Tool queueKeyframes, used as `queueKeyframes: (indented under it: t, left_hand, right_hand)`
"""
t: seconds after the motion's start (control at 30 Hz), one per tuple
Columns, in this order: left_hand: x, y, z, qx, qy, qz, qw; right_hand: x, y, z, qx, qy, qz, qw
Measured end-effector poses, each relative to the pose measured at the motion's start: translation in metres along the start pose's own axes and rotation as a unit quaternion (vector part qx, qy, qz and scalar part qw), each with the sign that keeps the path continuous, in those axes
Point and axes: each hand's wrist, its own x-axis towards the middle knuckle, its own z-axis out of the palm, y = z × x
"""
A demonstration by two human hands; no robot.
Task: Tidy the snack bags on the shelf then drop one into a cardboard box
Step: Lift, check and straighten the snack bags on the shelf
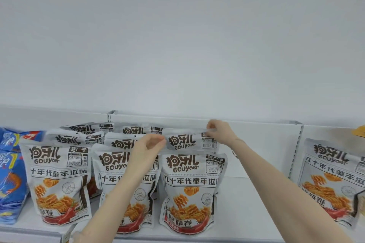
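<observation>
Several white snack bags with dark lettering and orange crisps stand in rows on a white shelf [246, 213]. Both of my hands hold one bag [185, 142] in the second row on the right, by its top edge. My left hand [150, 145] pinches its upper left corner. My right hand [219, 131] pinches its upper right corner. In front of it stands another white bag [190, 193], upright at the shelf's front. My left forearm crosses the middle front bag [122, 165]. No cardboard box is in view.
Blue snack bags [10, 173] stand at the far left. One more white bag [333, 181] leans at the far right past a shelf divider [295, 150]. Bare shelf lies between it and the held bag. A white wall rises behind.
</observation>
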Motion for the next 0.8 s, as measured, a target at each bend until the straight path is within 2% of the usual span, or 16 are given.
queueKeyframes:
  t: [0.1,0.17,0.3,0.37,0.5,0.57,0.63,0.7,0.8]
  left_hand:
    - [0.017,0.004,-0.004,0.026,0.017,0.012,0.999]
    - [0.026,0.008,-0.006,0.055,0.023,0.023,0.998]
    - [0.039,0.02,-0.001,0.068,0.018,0.025,0.997]
    - [0.045,0.031,0.004,0.057,-0.003,0.038,0.998]
    - [0.045,0.064,0.02,-0.058,-0.055,0.09,0.993]
    - [0.041,0.074,0.03,-0.093,-0.049,0.115,0.988]
    - [0.039,0.079,0.038,-0.079,-0.005,0.153,0.985]
    - [0.036,0.083,0.045,-0.03,0.072,0.187,0.979]
    - [0.032,0.094,0.049,0.031,0.188,0.193,0.962]
  right_hand:
    - [0.003,-0.02,-0.03,0.004,0.066,-0.056,0.996]
    - [0.0,-0.029,-0.06,0.001,0.139,-0.093,0.986]
    - [-0.013,-0.047,-0.124,0.042,0.295,-0.144,0.944]
    - [-0.023,-0.058,-0.151,0.091,0.349,-0.157,0.919]
    - [-0.036,-0.079,-0.181,0.119,0.388,-0.156,0.9]
    - [-0.041,-0.086,-0.188,0.128,0.398,-0.152,0.895]
    - [-0.045,-0.089,-0.191,0.139,0.41,-0.146,0.889]
    - [-0.051,-0.089,-0.192,0.168,0.412,-0.128,0.887]
    - [-0.061,-0.082,-0.187,0.289,0.39,-0.085,0.87]
